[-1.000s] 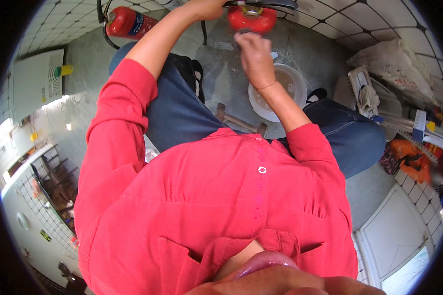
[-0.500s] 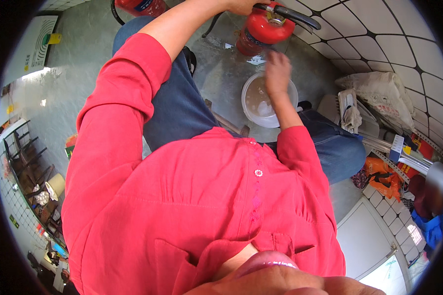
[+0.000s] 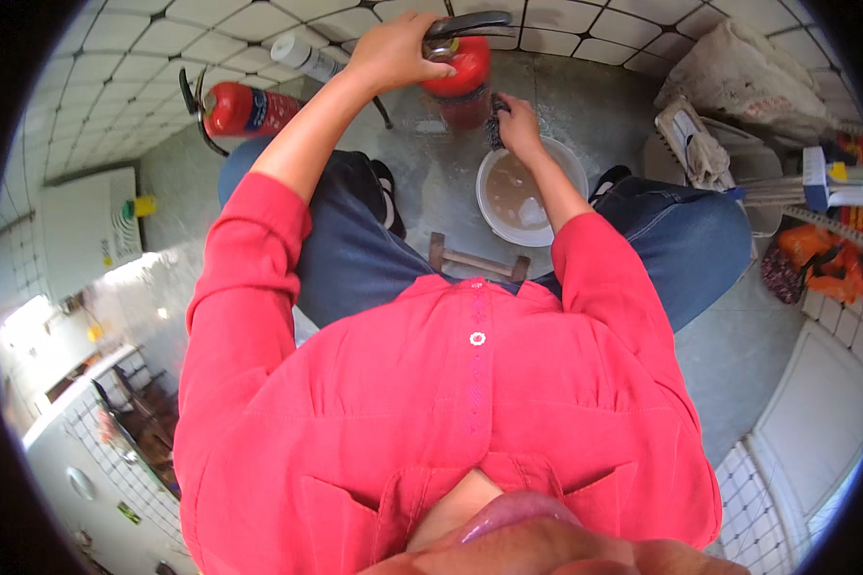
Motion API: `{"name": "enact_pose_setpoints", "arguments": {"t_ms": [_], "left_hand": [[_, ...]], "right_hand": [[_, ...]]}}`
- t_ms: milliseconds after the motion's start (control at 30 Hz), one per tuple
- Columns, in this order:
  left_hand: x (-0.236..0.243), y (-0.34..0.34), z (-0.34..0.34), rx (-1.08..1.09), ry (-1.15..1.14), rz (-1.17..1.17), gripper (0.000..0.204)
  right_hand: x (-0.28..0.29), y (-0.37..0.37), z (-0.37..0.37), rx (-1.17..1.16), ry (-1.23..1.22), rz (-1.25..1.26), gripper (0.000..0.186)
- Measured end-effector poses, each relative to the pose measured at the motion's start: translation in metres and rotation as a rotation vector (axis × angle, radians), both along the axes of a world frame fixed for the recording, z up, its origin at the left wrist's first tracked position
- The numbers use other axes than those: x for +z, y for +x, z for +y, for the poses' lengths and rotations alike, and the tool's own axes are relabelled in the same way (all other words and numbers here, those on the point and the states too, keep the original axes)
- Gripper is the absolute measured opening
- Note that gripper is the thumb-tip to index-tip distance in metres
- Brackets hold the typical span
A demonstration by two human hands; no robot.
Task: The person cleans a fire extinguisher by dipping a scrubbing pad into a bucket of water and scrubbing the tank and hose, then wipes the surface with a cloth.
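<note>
A red fire extinguisher [image 3: 460, 72] with a black handle stands on the floor ahead of me. My left hand [image 3: 398, 53] grips it by the handle, thumb on the near side. My right hand [image 3: 520, 126] is closed on a dark, rough-looking scrubber [image 3: 495, 126], held close against the lower right side of the extinguisher; whether it touches cannot be made out. Under my right wrist sits a translucent white bucket [image 3: 483, 206] of murky brownish water with some pale foam.
A second red fire extinguisher [image 3: 249, 108] lies beyond my left knee, near a white cylinder [image 3: 302, 56]. Between my legs is a small wooden stool [image 3: 478, 261]. A white sack [image 3: 738, 81], metal poles [image 3: 777, 192] and an orange bag [image 3: 834, 261] are at the right. The tiled wall [image 3: 566, 24] rises ahead.
My right hand has moved from above the bucket to the side of the extinguisher, and the scrubber now shows. My left hand stays on the handle. The whole view has shifted.
</note>
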State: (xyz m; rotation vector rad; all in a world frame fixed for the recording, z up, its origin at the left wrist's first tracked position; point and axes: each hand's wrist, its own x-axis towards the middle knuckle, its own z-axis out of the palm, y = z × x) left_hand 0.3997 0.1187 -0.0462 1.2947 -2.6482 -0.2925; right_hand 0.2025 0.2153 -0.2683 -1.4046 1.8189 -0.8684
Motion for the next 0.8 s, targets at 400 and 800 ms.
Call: {"name": "enact_pose_setpoints", "arguments": {"t_ms": [400,800], "left_hand": [[0.007,0.006,-0.02,-0.097,0.269,0.132,0.037],[0.009,0.003,-0.03,-0.19,0.299,0.158,0.029]], "right_hand": [[0.008,0.012,-0.003,-0.184,-0.034,-0.221,0.036],[0.008,0.027,-0.014,-0.341,-0.12,-0.276,0.031]]}}
